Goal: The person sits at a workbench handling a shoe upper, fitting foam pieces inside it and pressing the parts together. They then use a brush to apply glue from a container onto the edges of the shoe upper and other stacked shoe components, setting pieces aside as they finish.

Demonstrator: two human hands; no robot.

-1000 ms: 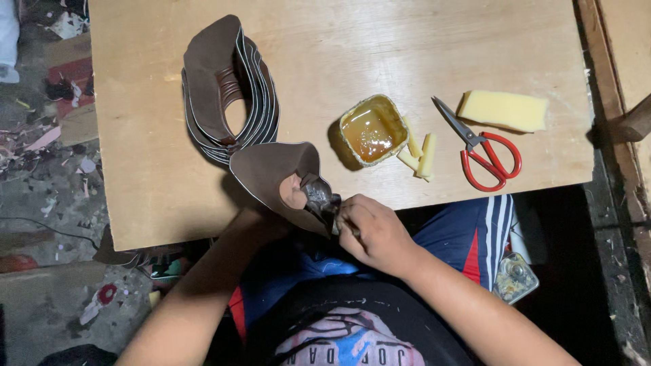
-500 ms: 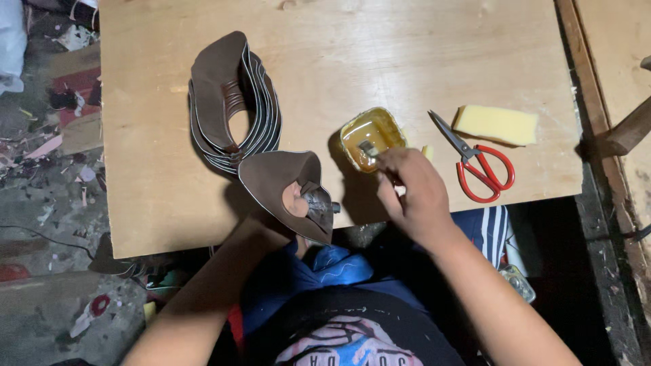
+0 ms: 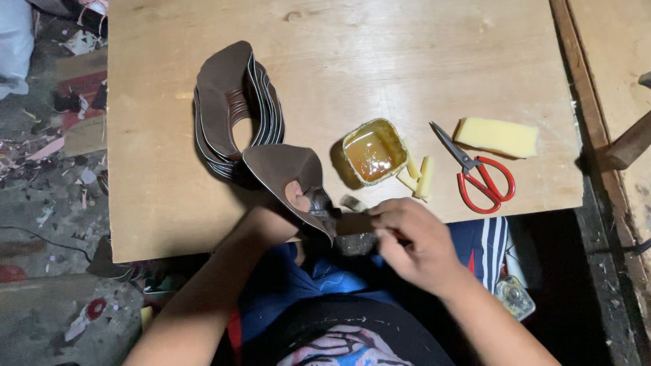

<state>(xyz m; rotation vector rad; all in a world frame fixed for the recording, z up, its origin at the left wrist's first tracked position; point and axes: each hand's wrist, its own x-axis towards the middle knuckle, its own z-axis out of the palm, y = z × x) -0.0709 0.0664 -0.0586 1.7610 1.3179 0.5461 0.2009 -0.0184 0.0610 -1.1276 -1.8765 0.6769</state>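
Note:
My left hand [image 3: 293, 203] holds a brown leather piece [image 3: 278, 169] at the near edge of the wooden board [image 3: 339, 74], thumb pressed on it beside a dark glued patch [image 3: 319, 201]. My right hand [image 3: 412, 244] hovers just right of that piece, fingers pinched on a small applicator strip [image 3: 352, 203]. A small yellow tin of amber glue [image 3: 373, 152] stands behind the hands. A stack of like brown leather pieces [image 3: 230, 108] lies to the left on the board.
Red-handled scissors [image 3: 478, 177] and a yellow foam block [image 3: 496, 137] lie at the right of the board, with small yellow foam strips [image 3: 420, 177] next to the tin. Scraps litter the floor [image 3: 47, 142] at left. A wooden frame [image 3: 597, 102] borders the right.
My right hand has drawn back from the glue tin toward me and now sits beside the held leather piece. The left hand stays put with the piece.

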